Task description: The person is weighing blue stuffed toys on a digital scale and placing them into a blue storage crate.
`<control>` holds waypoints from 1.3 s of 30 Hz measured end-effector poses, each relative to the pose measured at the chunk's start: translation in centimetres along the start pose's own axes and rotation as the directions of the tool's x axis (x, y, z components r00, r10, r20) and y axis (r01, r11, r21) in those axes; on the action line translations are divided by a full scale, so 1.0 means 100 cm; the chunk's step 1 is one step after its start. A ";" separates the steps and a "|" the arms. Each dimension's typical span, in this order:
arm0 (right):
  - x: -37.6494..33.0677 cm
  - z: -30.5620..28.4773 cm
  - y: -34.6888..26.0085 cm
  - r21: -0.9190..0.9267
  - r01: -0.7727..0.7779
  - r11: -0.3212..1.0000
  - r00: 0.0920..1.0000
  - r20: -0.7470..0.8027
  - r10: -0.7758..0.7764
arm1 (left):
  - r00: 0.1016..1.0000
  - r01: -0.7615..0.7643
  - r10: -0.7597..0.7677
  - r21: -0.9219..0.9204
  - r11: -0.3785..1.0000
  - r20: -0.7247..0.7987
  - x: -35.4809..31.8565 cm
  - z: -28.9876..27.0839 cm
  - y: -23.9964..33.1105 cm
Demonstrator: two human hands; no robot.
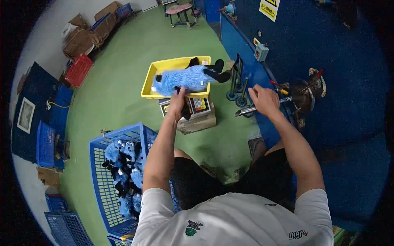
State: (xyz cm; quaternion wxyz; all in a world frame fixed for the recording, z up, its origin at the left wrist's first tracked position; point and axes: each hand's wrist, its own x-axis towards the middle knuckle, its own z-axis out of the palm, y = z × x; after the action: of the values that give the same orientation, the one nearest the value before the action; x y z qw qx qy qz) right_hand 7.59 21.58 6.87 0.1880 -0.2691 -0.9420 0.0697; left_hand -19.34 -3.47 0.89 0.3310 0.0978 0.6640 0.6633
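A blue furry plush toy (pixel 182 79) with black limbs lies on its side in a yellow tray (pixel 146 84), which rests on a weighing scale (pixel 200 117). My left hand (pixel 177 102) is closed on a black limb of the toy at the tray's near edge. The limb's dark end hangs beside my fingers, over the scale's keypad. My right hand (pixel 264 99) is curled above a metal nozzle tube (pixel 245 110) that juts from the blue machine; its wrist and palm cover the tube's middle. Whatever its fingers hold, if anything, is hidden.
To my left stands a blue basket (pixel 97 180) of smaller-looking blue plush toys (pixel 127 164). Upright metal tubes (pixel 233 82) stand by the blue machine wall (pixel 250 61). Valves (pixel 301 96) sit right of the nozzle. Farther off are a red crate (pixel 79 69) and a stool (pixel 180 9).
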 end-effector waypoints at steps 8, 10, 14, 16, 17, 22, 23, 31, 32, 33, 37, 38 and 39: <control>-0.002 -0.008 -0.010 -0.064 -0.015 0.998 0.994 0.103 0.021 | 0.962 -0.022 -0.026 -0.173 0.985 -0.272 -0.072 -0.043 -0.108; -0.002 -0.008 -0.008 -0.065 -0.013 0.998 0.994 0.108 0.020 | 0.938 0.046 -0.099 -0.166 0.985 -0.332 -0.084 -0.072 -0.125; -0.001 -0.004 -0.004 -0.063 -0.010 0.998 0.993 0.113 0.018 | 0.912 -0.035 -0.040 -0.175 0.984 -0.409 -0.093 -0.126 -0.129; -0.001 -0.001 0.004 -0.047 -0.013 0.999 0.994 0.111 0.018 | 0.899 -0.065 -0.012 -0.161 0.985 -0.438 -0.086 -0.132 -0.103; 0.000 0.000 0.007 -0.041 -0.017 0.999 0.994 0.107 0.021 | 0.899 -0.083 0.027 -0.110 0.990 -0.436 -0.079 -0.132 -0.090; 0.001 0.002 -0.002 -0.049 -0.025 0.998 0.994 0.107 0.030 | 0.888 -0.155 0.218 0.183 0.971 -0.404 -0.044 -0.123 -0.021; 0.001 0.001 -0.001 -0.059 -0.032 0.998 0.994 0.102 0.038 | 0.883 -0.177 0.290 0.310 0.934 -0.370 -0.036 -0.115 -0.009; 0.001 -0.002 0.003 -0.046 -0.039 0.998 0.991 0.123 0.044 | 0.972 -0.074 0.222 0.807 0.586 -0.073 -0.002 -0.051 0.032; 0.002 -0.001 0.003 -0.046 -0.041 0.998 0.991 0.124 0.047 | 0.982 -0.083 0.184 0.794 0.603 -0.037 0.001 -0.045 0.029; 0.002 -0.002 0.004 -0.047 -0.042 0.998 0.991 0.124 0.048 | 0.989 -0.091 0.146 0.779 0.620 -0.001 0.004 -0.041 0.027; 0.003 -0.005 0.000 -0.053 -0.046 0.998 0.988 0.144 0.054 | 0.934 -0.180 0.324 0.584 0.791 -0.151 -0.002 -0.028 0.030; 0.004 -0.005 -0.005 -0.053 -0.037 0.998 0.987 0.155 0.045 | 0.903 -0.216 0.369 0.510 0.833 -0.220 -0.006 -0.029 0.030; 0.005 -0.007 -0.013 -0.038 -0.045 0.998 0.984 0.173 0.051 | 0.877 -0.279 0.369 0.299 0.913 -0.308 -0.009 -0.034 0.032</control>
State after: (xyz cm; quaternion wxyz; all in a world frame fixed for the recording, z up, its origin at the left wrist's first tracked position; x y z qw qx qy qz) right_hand 6.83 20.80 7.94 0.0990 -0.2877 -0.9491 0.0815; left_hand -21.54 -6.47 3.84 0.0733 0.1261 0.7637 0.6289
